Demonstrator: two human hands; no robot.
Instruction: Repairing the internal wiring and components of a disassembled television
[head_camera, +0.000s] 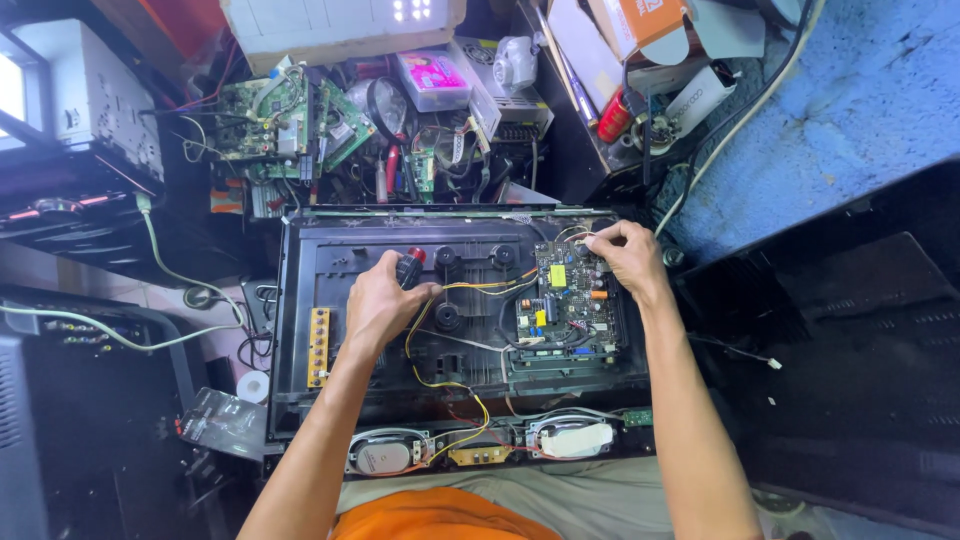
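Speakers (383, 455), below hands; left hand (378, 300) grips black knob (408, 270); right hand (628, 255) pinches circuit board (565, 300) edge.

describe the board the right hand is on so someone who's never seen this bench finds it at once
Start at the big black open chassis lying flat in front of the person. In its right half, under the right hand, sits a green circuit board. Unlike the loose green boards piled behind the chassis, it is mounted inside, with a yellow block part and wires running to it.
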